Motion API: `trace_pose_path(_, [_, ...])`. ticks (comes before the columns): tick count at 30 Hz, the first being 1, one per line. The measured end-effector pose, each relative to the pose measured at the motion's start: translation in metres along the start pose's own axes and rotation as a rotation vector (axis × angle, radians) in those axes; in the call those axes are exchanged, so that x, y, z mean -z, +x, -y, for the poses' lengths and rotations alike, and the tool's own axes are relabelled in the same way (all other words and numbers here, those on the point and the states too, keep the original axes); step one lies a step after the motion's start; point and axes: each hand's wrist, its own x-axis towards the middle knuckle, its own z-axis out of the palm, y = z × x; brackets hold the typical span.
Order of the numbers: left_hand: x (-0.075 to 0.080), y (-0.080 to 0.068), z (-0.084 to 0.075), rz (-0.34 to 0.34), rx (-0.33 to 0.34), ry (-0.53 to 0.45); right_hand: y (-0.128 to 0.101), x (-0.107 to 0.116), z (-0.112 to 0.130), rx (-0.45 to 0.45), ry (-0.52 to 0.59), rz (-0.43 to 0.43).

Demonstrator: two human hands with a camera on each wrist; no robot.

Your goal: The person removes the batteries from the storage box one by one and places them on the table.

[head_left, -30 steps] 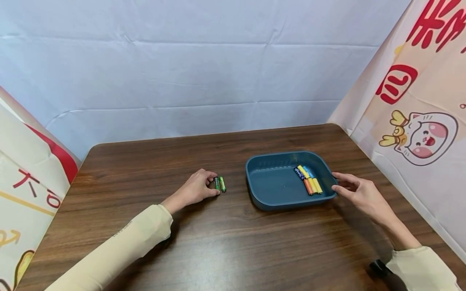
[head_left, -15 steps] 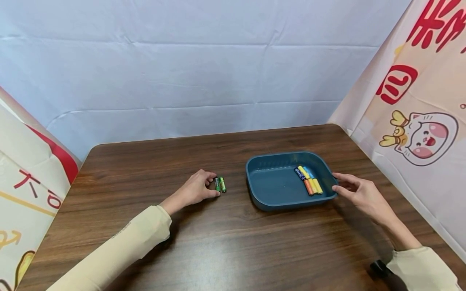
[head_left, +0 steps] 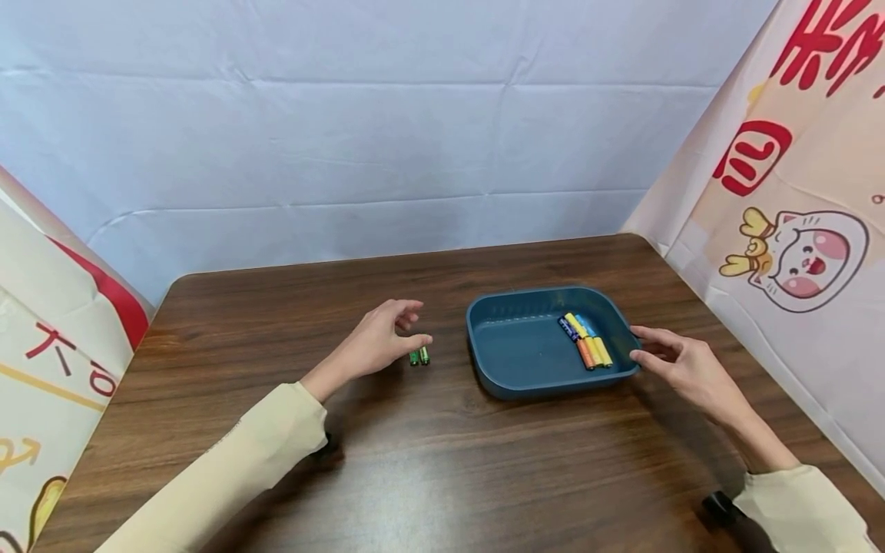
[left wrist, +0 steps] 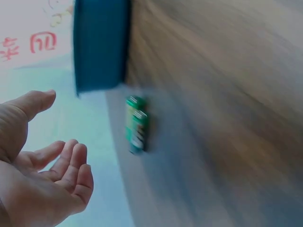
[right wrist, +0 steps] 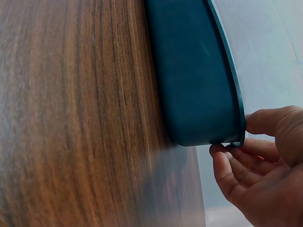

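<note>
My left hand (head_left: 376, 336) hovers just above two green batteries (head_left: 419, 356) lying side by side on the table. Its thumb and fingers are spread apart, with nothing between them. In the left wrist view the green batteries (left wrist: 137, 125) stand clear of that hand (left wrist: 49, 165). My right hand (head_left: 687, 376) pinches the right end of a dark blue tray (head_left: 532, 390) between thumb and fingers. The right wrist view shows the thumb on the rim and the fingers under its edge. Inside the tray, toward the right, several yellow, orange and blue batteries (head_left: 588, 342) lie in two groups.
The dark wood table (head_left: 429, 461) ends at a back edge before a white cloth (head_left: 387, 146). Printed banners (head_left: 795, 253) hang at the right and left sides. A black strap piece (head_left: 720, 508) shows at the right wrist.
My left hand has lifted off the green batteries and its thumb and fingers have spread. The two green batteries stay on the table. The right hand and tray have not moved.
</note>
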Motion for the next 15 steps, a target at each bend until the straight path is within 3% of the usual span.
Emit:
trace_pose_path(6, [-0.01,0.012,-0.037,0.014,-0.062,-0.031,0.001,0.001,0.002,-0.007,-0.006,0.007])
trace_pose_path(15, [-0.042,0.042,-0.08,0.085,-0.133,-0.039,-0.001,0.001,0.003,-0.004,-0.007,0.004])
